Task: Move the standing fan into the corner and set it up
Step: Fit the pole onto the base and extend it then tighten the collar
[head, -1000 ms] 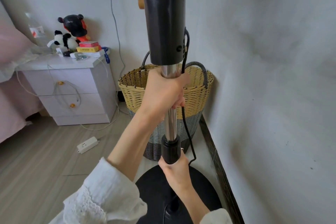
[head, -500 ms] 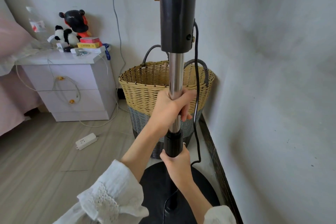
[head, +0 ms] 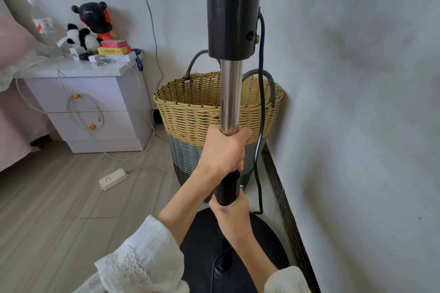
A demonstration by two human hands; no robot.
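While both hands grip it, fan: standing fan (head: pixel 232 7) upright at frame centre, in the room corner just beside the right-hand wall (head: pixel 357 102).
Pole: chrome pole (head: pixel 230 93) runs down from the black upper housing into a black collar (head: pixel 227 189); vertical, slight lean not clear.
Base: round black base (head: pixel 200 240) on the floor, lower centre, close to the dark skirting (head: pixel 285 209) along the wall.
Left hand: left hand (head: pixel 225 150) wrapped tight round the chrome pole just above the collar, fingers curled fully round it, arm comes from lower left in a white lace sleeve (head: pixel 140 261).
Right hand: right hand (head: pixel 232 211) clasps the bottom of the black collar, fingers curled round it, just below the left hand, not touching it as far as visible.
Cord: black cord (head: pixel 261 107) hangs from the housing down the right side of the pole, kinks near the base edge.
Basket: woven basket (head: pixel 190 112) yellow over grey, behind the pole, in the corner; contact with the fan can't tell.
Nightstand: white nightstand (head: pixel 95 93) upper left, with plush panda (head: pixel 81 37), boxes, clutter on top.
Power strip: white power strip (head: pixel 112 179) on the wood floor, left of the basket, well apart from the base.
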